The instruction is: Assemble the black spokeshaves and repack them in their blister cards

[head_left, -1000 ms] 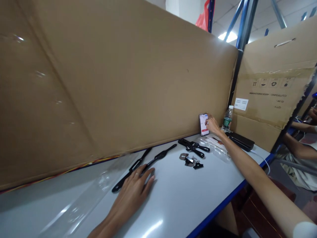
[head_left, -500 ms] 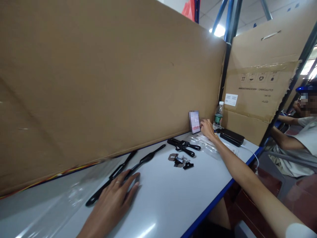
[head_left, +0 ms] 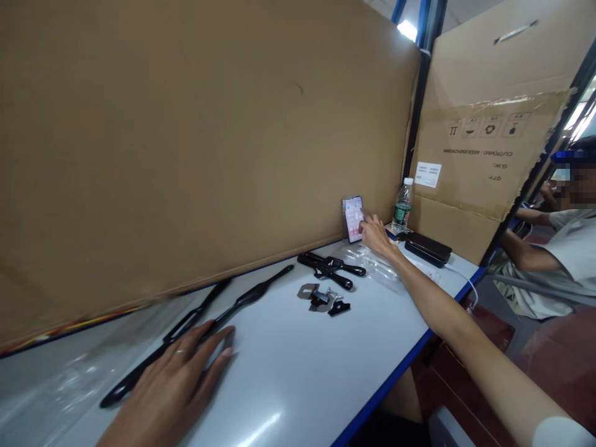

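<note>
My left hand (head_left: 174,379) lies palm down on the table, fingers spread, over the near part of two long black tool bodies that look like spokeshave frames. One black body (head_left: 261,289) reaches out past its fingertips; the other black body (head_left: 125,379) lies along the hand's left side. My right hand (head_left: 375,233) is stretched to a phone (head_left: 352,218) propped against the cardboard, its index finger at the screen and holding nothing. Between the hands lie more black handled tools (head_left: 328,270), crossed together, and loose metal parts (head_left: 321,299), among them flat plates and small screws.
A water bottle (head_left: 403,205) and a black case (head_left: 427,248) with a white cable stand at the right end. Clear plastic wrap (head_left: 69,388) lies at the left. Cardboard walls (head_left: 186,143) close off the back and right. A seated person (head_left: 559,230) is beyond.
My right hand has moved onto the phone, its index finger now at the screen, which was apart from it before. The view has shifted slightly; my left hand stays on the black bodies.
</note>
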`<state>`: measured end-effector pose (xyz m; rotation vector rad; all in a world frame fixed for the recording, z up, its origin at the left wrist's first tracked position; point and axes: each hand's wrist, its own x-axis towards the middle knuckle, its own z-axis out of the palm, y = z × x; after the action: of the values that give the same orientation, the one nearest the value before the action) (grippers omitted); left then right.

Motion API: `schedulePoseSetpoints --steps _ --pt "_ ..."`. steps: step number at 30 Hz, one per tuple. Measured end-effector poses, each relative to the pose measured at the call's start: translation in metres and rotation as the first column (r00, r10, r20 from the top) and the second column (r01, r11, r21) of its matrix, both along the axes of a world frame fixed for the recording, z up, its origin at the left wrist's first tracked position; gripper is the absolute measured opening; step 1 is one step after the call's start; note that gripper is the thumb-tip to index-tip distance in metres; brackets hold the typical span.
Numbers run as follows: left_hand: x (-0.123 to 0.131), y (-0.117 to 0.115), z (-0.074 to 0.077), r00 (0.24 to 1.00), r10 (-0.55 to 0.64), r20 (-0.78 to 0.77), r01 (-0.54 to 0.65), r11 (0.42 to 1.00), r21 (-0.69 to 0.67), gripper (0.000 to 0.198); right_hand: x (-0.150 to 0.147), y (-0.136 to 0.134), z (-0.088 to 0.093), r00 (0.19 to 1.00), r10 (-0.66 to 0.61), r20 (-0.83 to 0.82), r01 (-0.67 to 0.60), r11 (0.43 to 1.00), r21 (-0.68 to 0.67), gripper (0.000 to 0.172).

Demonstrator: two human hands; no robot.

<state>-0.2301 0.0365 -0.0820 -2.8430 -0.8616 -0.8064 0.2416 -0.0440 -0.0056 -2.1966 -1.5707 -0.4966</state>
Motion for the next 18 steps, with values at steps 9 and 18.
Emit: schedulePoseSetpoints --steps 9,18 --pt "0.001 -0.0075 0.0069 1.0 0.016 -0.022 -0.017 0.999 -0.037 0.055 0.0028 0.0013 0.0001 1.0 0.014 0.003 -0.014 1.0 0.008 0.027" --pt "0.0013 -0.0076 0.0078 1.0 0.015 -0.017 -0.016 0.998 -0.06 0.055 0.0033 0.0014 -0.0011 0.999 0.007 0.035 -0.008 1.0 0.025 0.028"
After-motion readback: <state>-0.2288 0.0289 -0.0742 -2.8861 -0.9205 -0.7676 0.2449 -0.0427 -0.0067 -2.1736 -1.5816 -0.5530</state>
